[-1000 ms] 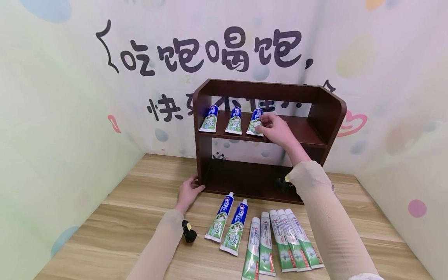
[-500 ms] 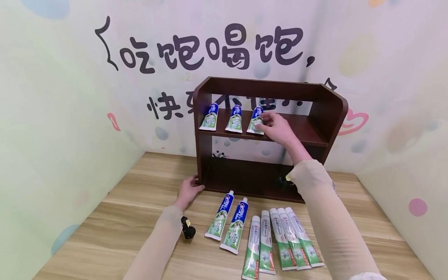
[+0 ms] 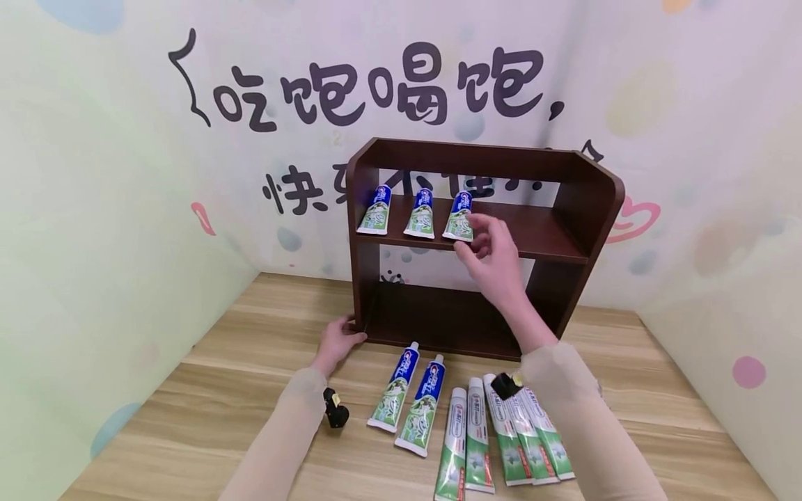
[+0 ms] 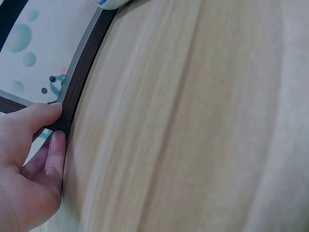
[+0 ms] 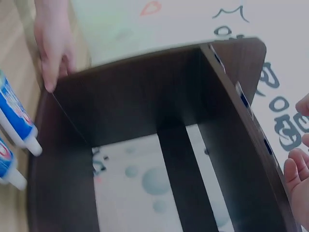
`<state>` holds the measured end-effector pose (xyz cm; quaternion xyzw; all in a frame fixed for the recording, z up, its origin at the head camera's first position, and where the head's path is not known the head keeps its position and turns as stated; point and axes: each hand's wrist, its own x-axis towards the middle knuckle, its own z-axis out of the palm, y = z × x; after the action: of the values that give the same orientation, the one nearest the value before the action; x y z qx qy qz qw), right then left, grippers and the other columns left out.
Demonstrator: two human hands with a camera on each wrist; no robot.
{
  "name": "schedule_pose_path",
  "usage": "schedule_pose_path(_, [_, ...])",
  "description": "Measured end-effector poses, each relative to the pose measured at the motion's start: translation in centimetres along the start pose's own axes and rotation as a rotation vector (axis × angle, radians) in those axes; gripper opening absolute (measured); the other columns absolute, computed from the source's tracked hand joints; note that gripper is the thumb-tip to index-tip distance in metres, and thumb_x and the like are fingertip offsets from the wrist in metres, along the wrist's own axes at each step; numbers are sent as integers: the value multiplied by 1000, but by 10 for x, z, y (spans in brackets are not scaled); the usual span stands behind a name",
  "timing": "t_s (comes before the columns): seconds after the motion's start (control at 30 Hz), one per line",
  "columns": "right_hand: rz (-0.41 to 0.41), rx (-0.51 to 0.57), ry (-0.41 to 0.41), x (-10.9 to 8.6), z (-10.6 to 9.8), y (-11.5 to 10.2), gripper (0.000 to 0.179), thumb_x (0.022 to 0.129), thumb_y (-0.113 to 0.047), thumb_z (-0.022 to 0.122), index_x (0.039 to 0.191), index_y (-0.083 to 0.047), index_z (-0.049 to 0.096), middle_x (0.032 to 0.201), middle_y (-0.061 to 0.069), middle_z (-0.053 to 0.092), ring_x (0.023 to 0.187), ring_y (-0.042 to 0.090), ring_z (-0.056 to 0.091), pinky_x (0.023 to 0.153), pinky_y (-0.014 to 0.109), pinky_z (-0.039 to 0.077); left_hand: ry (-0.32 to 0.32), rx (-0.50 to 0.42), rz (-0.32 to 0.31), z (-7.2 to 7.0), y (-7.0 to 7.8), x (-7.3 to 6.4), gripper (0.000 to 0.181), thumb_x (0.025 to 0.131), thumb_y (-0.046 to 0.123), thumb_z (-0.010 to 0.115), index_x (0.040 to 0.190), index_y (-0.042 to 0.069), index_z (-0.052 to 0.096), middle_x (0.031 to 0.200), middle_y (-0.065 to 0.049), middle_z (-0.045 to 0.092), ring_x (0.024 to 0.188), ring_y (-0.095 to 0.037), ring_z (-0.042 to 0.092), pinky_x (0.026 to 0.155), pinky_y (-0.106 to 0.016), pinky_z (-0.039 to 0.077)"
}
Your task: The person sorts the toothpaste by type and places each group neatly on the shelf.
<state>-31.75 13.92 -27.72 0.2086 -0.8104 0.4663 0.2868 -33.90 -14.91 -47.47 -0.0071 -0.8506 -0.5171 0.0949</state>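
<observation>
A dark brown two-tier wooden shelf (image 3: 532,226) stands on the table. Three blue-and-green toothpaste tubes lie on its upper tier: a left tube (image 3: 375,210), a middle tube (image 3: 420,214) and a right tube (image 3: 458,221). My right hand (image 3: 498,264) is just in front of the right tube, fingers loosely bent, thumb apart and nothing held. At the shelf's lower left corner, my left hand (image 3: 337,346) grips the edge. The left wrist view shows the thumb (image 4: 46,114) on one side of that corner and fingers (image 4: 57,152) on the other.
Two more blue-and-green toothpaste tubes, one at left (image 3: 395,386) and one at right (image 3: 421,407), lie before the shelf. Several white-and-green toothpaste tubes (image 3: 452,445) lie to their right, partly under my right forearm. A printed wall (image 3: 301,42) rises close behind.
My right hand has let go of the right tube on the upper tier and drawn back, down and slightly toward me. The tube stays on the shelf. My left hand has not moved.
</observation>
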Motion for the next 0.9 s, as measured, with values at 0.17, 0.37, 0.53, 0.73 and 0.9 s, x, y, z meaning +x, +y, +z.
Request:
schedule_pose_path(0.17, [-39,28,-22,-35,10,6,45,92,-18,69,134,-11,54,125,9,60,94,17,56,74,23,49,-4,2,-2,-1,0,1,52,83,2,72,131,-9,55,114,-32,68,106,-42,68,90,-46,57])
schedule_pose_path(0.37, [10,31,-125,-81,27,23,45,91,-16,71,133,-12,55,120,7,64,88,16,59,70,23,51,-18,-4,-3,-2,6,-2,52,83,1,72,131,-10,55,116,-33,67,108,-42,68,92,-46,56])
schedule_pose_path(0.53, [139,-2,-215,-111,39,31,49,91,-18,70,136,-18,51,117,3,64,88,13,60,73,23,52,-26,-43,34,-2,-7,5,53,81,6,74,129,-8,57,110,-30,69,101,-39,70,88,-45,57])
schedule_pose_path(0.73, [280,-31,-287,-131,49,37,54,90,-18,72,138,-16,48,116,6,64,87,14,60,76,22,52,-20,-49,89,-1,-17,10,53,80,12,76,126,-7,59,101,-26,71,91,-34,72,79,-39,59])
schedule_pose_path(0.9, [350,-104,-361,-140,53,43,57,88,-20,74,139,-17,47,119,11,63,89,14,60,77,26,55,-11,-16,9,-2,1,0,52,81,3,73,129,-9,57,109,-32,68,102,-42,69,88,-46,57])
